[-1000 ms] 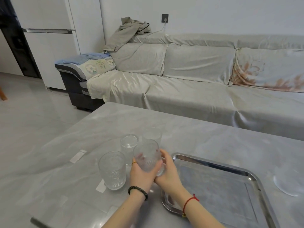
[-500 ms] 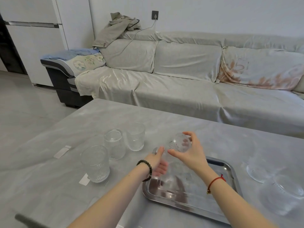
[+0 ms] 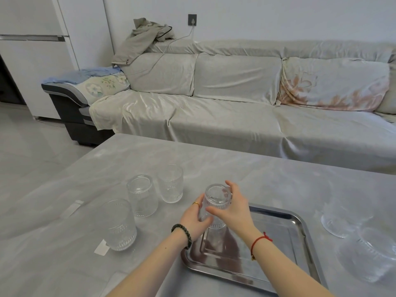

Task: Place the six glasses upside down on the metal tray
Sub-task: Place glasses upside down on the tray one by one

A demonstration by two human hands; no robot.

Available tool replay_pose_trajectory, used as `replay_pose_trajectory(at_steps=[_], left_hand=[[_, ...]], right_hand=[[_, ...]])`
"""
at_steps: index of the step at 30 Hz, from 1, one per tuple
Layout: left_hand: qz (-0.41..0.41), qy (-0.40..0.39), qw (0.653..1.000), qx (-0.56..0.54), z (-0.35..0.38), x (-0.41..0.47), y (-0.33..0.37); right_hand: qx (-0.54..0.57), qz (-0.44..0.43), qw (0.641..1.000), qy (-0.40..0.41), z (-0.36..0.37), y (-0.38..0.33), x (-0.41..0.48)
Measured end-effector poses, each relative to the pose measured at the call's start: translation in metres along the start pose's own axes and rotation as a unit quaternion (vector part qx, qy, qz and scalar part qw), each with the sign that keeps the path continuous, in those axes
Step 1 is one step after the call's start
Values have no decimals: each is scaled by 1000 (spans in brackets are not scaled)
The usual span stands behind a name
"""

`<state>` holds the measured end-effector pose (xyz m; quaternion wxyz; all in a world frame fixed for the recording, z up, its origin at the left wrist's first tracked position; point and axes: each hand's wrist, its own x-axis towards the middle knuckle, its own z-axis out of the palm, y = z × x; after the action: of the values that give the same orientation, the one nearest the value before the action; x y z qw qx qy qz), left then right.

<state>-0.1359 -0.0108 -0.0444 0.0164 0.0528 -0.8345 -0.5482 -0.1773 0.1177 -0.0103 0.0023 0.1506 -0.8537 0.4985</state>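
Observation:
A ribbed clear glass [image 3: 216, 200] is upside down, base up, over the near left part of the metal tray [image 3: 300, 239]. My left hand [image 3: 194, 219] grips its left side and my right hand [image 3: 234, 207] grips its right side. Whether its rim touches the tray I cannot tell. Three more clear glasses stand on the grey table to the left: one nearest me [image 3: 120, 225], one in the middle [image 3: 141, 196], and one farther back [image 3: 170, 183].
Clear glass bowls or dishes [image 3: 342, 219] [image 3: 372, 256] lie on the table right of the tray. White tape strips [image 3: 100, 249] [image 3: 71, 209] are stuck to the grey table [image 3: 235, 166]. A covered sofa [image 3: 214, 108] stands behind it.
The glass went from tilted in my right hand to fully upside down and lower over the tray. My left hand has closed onto its side again.

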Motion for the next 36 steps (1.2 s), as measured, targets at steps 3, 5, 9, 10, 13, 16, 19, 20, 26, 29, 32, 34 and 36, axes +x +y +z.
replay_pose_trajectory(at_steps=[3, 5, 9, 10, 13, 16, 19, 20, 26, 29, 32, 34, 36], left_hand=[[16, 6, 1000, 11, -1, 1, 0], [29, 11, 999, 33, -2, -2, 1], [45, 10, 997, 62, -5, -18, -8], [43, 4, 996, 74, -5, -21, -13], [39, -21, 982, 183, -2, -32, -29], [28, -15, 975, 221, 1, -35, -37], [19, -18, 975, 221, 1, -35, -37], [15, -21, 975, 222, 1, -34, -37], [2, 7, 994, 107, -8, -59, -34], [65, 139, 987, 45, -27, -92, -34], [181, 306, 926, 130, -58, -115, -34], [208, 416, 870, 166, -82, -120, -34], [147, 478, 851, 160, -106, -118, -34]], right_hand=[[16, 9, 1000, -11, 2, 5, -3], [32, 25, 999, -22, 5, 13, -10], [57, 45, 997, -20, 12, 29, -29], [61, 46, 997, -15, 14, 31, -32], [59, 51, 997, 6, 20, 34, -34], [62, 52, 997, 11, 23, 34, -35], [59, 58, 997, 7, 23, 34, -35], [58, 61, 996, 2, 22, 33, -35], [-38, -7, 994, 107, 23, 19, -51], [-40, -112, 984, 130, 39, -1, -68], [-10, -153, 987, 52, 62, -22, -78], [17, -145, 989, 7, 78, -34, -82], [34, -134, 990, -29, 91, -42, -85]])
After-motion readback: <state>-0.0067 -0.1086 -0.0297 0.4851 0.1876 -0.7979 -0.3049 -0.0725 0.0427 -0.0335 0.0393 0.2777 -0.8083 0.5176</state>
